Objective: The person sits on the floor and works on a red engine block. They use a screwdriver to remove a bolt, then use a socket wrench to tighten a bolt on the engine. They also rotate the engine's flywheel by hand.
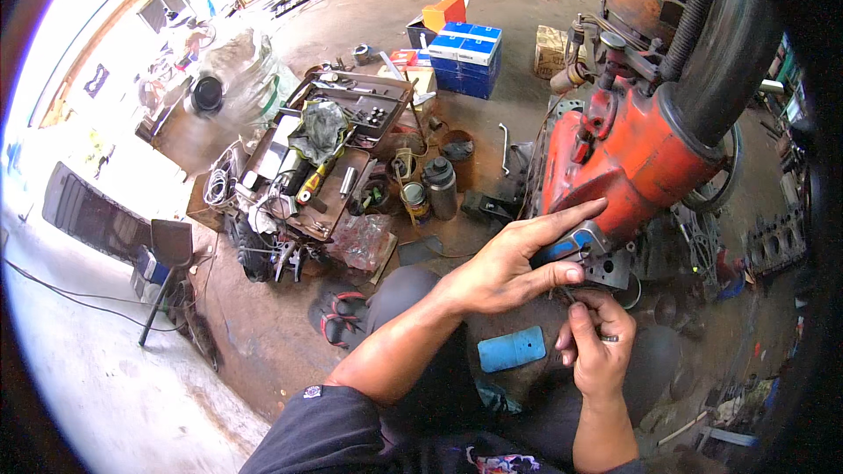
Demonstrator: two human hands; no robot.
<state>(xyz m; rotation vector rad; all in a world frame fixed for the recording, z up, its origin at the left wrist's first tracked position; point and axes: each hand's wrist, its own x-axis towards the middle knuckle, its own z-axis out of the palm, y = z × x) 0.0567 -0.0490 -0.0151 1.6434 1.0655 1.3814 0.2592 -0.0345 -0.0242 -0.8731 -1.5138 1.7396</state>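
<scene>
A blue-and-grey metal part (pixel 575 243) sits against the lower end of a red machine housing (pixel 606 162). My left hand (pixel 518 268) straddles this part, its index finger along the top against the red housing and its thumb below. Just beneath, my right hand (pixel 597 342) is closed around a thin metal tool (pixel 608 339), whose tip points up at the part's underside. My fingers cover most of the tool, so its exact kind is hidden. Below my hands lies a flat blue rectangular plate (pixel 512 349) with rounded corners.
At left stands a tool cart (pixel 351 167) loaded with tools. Near it are a grey flask (pixel 439 186), an open can (pixel 414 200) and a rusty bucket (pixel 457 147). Blue boxes (pixel 465 70) stand farther back. A thick black hose (pixel 729 53) rises at right, with an engine block (pixel 777 241) beyond.
</scene>
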